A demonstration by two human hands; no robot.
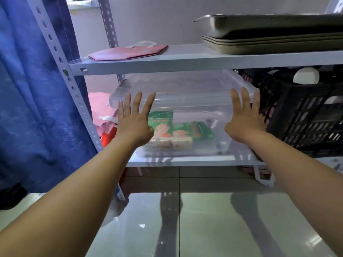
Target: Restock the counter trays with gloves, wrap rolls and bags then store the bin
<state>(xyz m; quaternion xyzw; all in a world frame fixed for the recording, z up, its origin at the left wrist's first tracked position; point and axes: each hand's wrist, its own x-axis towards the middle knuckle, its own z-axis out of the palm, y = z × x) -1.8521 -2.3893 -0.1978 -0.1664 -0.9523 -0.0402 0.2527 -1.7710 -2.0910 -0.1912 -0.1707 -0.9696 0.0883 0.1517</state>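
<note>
Clear bin (185, 101) on lower shelf (185, 161), beside black crate (306, 115). Left hand (134, 125), right hand (245, 123) spread flat against front wall, gripping nothing. Likely storing bin; next: steady, even push inward.

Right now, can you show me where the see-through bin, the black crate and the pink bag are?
clear plastic bin (185, 86): head view, on its lid.
black crate (304, 115): head view, on its slatted front wall.
pink bag (128, 52): head view, on its flat side.

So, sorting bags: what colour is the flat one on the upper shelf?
Pink bag, head view.
</note>
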